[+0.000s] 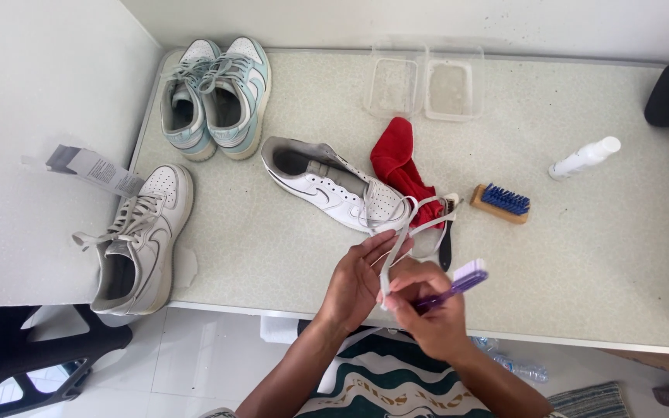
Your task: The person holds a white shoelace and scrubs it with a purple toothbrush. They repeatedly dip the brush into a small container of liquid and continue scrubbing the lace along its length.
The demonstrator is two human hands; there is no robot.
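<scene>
While left hand (354, 280) fingers pinch white lace (396, 240), right hand (427, 310) fingers grip purple toothbrush (458, 280) against it.

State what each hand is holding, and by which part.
The left hand holds the white shoelace by a stretch laid across its palm. The right hand grips the purple toothbrush by its handle and pinches the lace.

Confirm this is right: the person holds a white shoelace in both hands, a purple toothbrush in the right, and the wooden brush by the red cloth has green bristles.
Not quite. The head view shows the wooden brush has blue bristles, not green. The rest stands.
</scene>
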